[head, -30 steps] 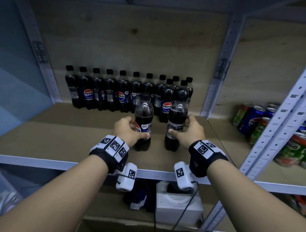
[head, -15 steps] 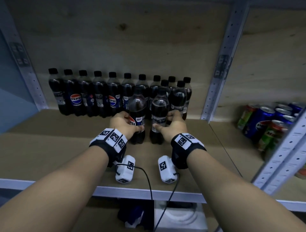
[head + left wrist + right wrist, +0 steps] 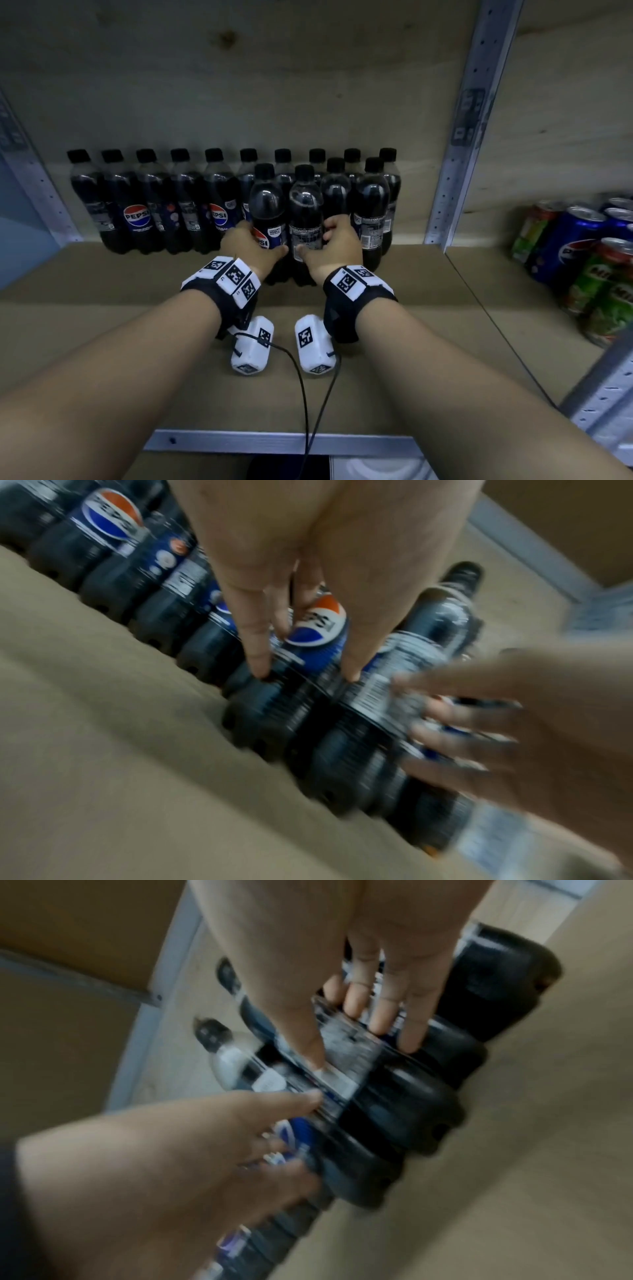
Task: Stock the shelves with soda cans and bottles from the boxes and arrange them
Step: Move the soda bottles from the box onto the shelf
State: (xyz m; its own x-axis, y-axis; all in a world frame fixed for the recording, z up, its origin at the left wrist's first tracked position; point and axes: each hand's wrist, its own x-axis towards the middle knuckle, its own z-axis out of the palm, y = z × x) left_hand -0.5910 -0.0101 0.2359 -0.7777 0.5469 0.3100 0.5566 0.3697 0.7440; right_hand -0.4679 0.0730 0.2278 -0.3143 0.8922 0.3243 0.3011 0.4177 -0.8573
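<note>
Bottles of dark cola, two of them, upright and touching side by side on the wooden shelf [image 3: 102, 329], just in front of the back row of bottles [image 3: 164, 202] along the rear wall. Left bottle [image 3: 268, 219] gripped at label height by the left hand [image 3: 246, 245], thumb in front and fingers round the far side; right bottle [image 3: 306, 222] gripped likewise by the right hand [image 3: 337, 245]. To the right, two front bottles [image 3: 370, 212] already standing, starting a second row. Step in hand, judged from the layout: seating this pair beside those two. Next move likely to call for a short push until the sides meet, then release of both grips without tipping the tall, narrow bottles. Cans [image 3: 579, 236] stacked in the neighbouring bay beyond the metal post [image 3: 455, 144]. Both wrist views blurred; finer finger contact hard to read.
</note>
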